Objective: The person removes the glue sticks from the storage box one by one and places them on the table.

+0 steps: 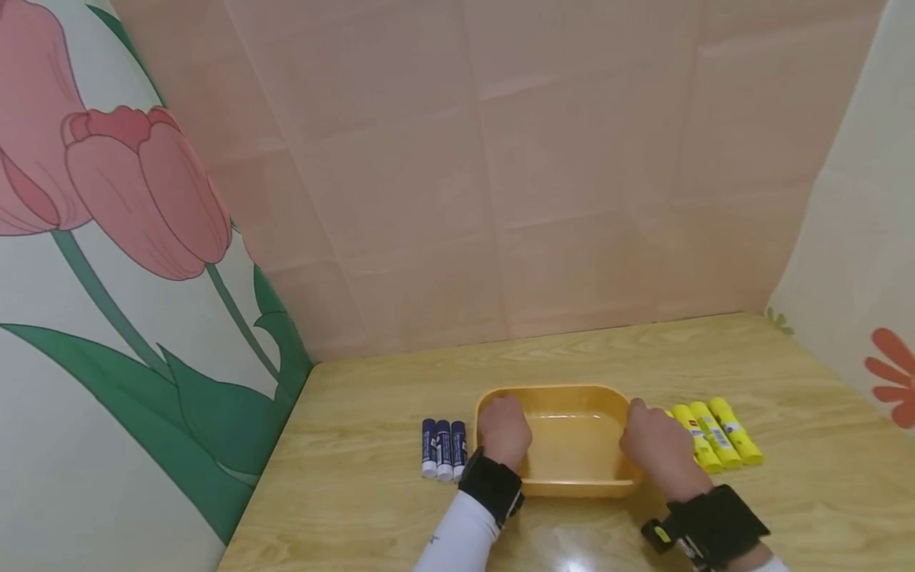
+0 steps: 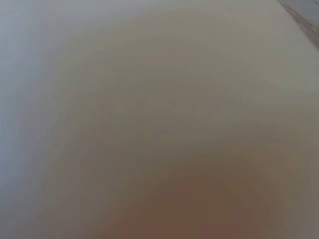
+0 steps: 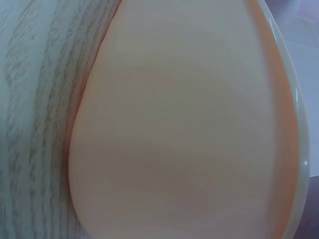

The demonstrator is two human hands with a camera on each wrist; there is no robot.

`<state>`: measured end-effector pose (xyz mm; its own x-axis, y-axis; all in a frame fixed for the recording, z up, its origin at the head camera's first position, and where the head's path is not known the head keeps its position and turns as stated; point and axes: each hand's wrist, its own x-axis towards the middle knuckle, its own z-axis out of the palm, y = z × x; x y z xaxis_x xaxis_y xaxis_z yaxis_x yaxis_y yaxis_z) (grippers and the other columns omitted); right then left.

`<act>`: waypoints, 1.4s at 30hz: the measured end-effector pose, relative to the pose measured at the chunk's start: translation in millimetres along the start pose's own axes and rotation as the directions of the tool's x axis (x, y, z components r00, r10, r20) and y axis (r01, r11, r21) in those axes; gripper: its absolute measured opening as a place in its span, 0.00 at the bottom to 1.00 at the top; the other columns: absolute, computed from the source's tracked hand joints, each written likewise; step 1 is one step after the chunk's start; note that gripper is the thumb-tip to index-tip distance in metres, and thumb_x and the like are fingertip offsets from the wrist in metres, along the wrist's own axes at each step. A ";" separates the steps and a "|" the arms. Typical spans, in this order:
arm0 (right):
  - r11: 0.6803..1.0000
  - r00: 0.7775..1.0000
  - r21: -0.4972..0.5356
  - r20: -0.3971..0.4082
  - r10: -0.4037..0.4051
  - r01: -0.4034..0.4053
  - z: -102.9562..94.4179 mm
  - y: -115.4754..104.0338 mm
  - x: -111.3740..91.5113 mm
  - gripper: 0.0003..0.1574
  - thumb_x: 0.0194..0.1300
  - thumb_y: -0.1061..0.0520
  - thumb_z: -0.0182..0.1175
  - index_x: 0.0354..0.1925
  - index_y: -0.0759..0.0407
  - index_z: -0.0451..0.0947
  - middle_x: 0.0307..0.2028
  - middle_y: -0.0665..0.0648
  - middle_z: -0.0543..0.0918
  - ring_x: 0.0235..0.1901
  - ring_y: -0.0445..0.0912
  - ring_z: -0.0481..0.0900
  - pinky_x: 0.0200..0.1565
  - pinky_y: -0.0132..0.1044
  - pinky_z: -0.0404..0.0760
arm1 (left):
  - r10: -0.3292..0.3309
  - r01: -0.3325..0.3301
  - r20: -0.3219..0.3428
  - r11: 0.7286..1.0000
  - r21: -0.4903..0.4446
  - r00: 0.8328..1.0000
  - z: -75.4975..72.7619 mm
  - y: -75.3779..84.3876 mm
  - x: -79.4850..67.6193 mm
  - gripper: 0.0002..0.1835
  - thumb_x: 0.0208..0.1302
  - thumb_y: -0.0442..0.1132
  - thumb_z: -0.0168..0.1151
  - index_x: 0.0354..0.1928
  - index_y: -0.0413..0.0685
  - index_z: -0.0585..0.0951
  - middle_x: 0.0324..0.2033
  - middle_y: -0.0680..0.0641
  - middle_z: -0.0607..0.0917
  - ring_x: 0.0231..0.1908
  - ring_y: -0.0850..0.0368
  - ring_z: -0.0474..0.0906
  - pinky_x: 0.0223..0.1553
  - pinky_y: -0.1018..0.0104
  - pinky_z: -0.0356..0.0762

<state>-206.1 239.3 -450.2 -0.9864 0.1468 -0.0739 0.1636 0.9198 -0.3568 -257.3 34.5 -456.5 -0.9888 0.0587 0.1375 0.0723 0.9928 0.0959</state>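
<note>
An orange-yellow plastic tray (image 1: 572, 449) with raised walls and rounded corners rests on the wooden table. My left hand (image 1: 505, 431) grips its left rim, fingers curled. At the opposite side my right hand (image 1: 661, 446) holds the right rim the same way. Three dark blue glue sticks with white ends (image 1: 443, 449) lie side by side just left of the tray. Several yellow glue sticks (image 1: 717, 435) lie in a row to the right, partly hidden behind my right hand. In the right wrist view the tray wall (image 3: 174, 124) fills the middle; the left wrist view is mostly blur.
The light wood-grain table (image 1: 364, 516) extends around the tray. A pinkish sheet (image 1: 500, 199) hangs behind its back edge. A tulip-printed panel (image 1: 143, 318) stands on the left, and a pale panel with a red flower (image 1: 851, 262) on the right.
</note>
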 end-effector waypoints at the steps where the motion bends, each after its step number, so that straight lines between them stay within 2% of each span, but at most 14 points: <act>1: 1.000 1.000 0.001 0.003 0.003 -0.003 0.2 -0.4 -0.1 0.13 0.63 0.64 0.53 0.42 0.74 0.67 0.27 0.66 0.74 0.24 0.55 0.74 0.23 0.46 0.73 | 0.002 -0.002 0.002 1.000 0.002 1.000 1.2 -0.5 0.2 0.06 0.57 0.39 0.69 0.35 0.46 0.83 0.30 0.47 0.84 0.29 0.55 0.82 0.25 0.63 0.78; 13: 1.000 1.000 0.007 0.005 0.006 -0.006 4.2 -0.6 -1.4 0.13 0.63 0.64 0.52 0.43 0.75 0.67 0.27 0.66 0.74 0.24 0.55 0.74 0.22 0.46 0.73 | 0.028 -0.030 -0.041 0.998 -0.054 0.999 8.6 -6.3 -1.3 0.08 0.56 0.37 0.69 0.37 0.46 0.81 0.29 0.46 0.83 0.30 0.53 0.82 0.26 0.62 0.78; 19: 1.000 1.000 0.012 0.003 -0.004 0.004 3.7 -1.0 -0.9 0.13 0.63 0.64 0.53 0.42 0.74 0.68 0.26 0.64 0.74 0.24 0.54 0.73 0.22 0.44 0.71 | 0.058 -0.068 -0.073 0.987 -0.143 0.996 3.7 -7.8 -2.6 0.14 0.57 0.36 0.69 0.46 0.45 0.81 0.30 0.46 0.83 0.31 0.53 0.81 0.29 0.62 0.78; 24: 1.000 1.000 0.009 0.005 -0.004 0.004 3.4 -1.2 -0.9 0.12 0.64 0.64 0.53 0.42 0.74 0.68 0.26 0.64 0.74 0.24 0.54 0.73 0.22 0.44 0.71 | 0.084 -0.102 -0.094 0.972 -0.210 0.992 -5.6 -10.0 -4.3 0.18 0.51 0.35 0.73 0.45 0.43 0.81 0.28 0.46 0.83 0.28 0.54 0.79 0.28 0.63 0.77; 27: 1.000 1.000 0.007 0.006 0.001 -0.001 2.1 -1.5 -0.2 0.12 0.64 0.64 0.52 0.42 0.74 0.68 0.27 0.64 0.74 0.24 0.54 0.73 0.22 0.44 0.71 | 0.090 -0.108 -0.081 0.960 -0.258 0.993 -12.4 -11.5 -4.8 0.18 0.50 0.35 0.73 0.44 0.44 0.80 0.26 0.47 0.82 0.27 0.55 0.78 0.27 0.63 0.76; 34: 1.000 1.000 0.008 0.015 0.004 -0.004 1.6 -1.3 0.4 0.12 0.64 0.65 0.53 0.42 0.74 0.67 0.26 0.64 0.73 0.23 0.54 0.72 0.22 0.43 0.71 | 0.059 -0.053 0.006 0.933 -0.357 0.998 -30.2 -16.3 -7.0 0.18 0.47 0.35 0.70 0.42 0.46 0.77 0.24 0.46 0.81 0.23 0.53 0.77 0.21 0.61 0.71; 42: 1.000 1.000 0.002 0.009 -0.001 0.001 1.3 0.0 0.2 0.12 0.63 0.65 0.53 0.41 0.74 0.67 0.26 0.64 0.73 0.23 0.54 0.73 0.22 0.44 0.71 | 0.065 -0.051 0.018 0.904 -0.424 0.998 -44.9 -20.3 -15.0 0.21 0.50 0.35 0.70 0.48 0.44 0.77 0.25 0.45 0.82 0.21 0.56 0.73 0.21 0.62 0.71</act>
<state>-206.3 238.9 -451.4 -0.9864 0.1427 -0.0816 0.1626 0.9192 -0.3587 -238.1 8.8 -416.3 -0.9842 0.1245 0.1258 0.1712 0.8500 0.4981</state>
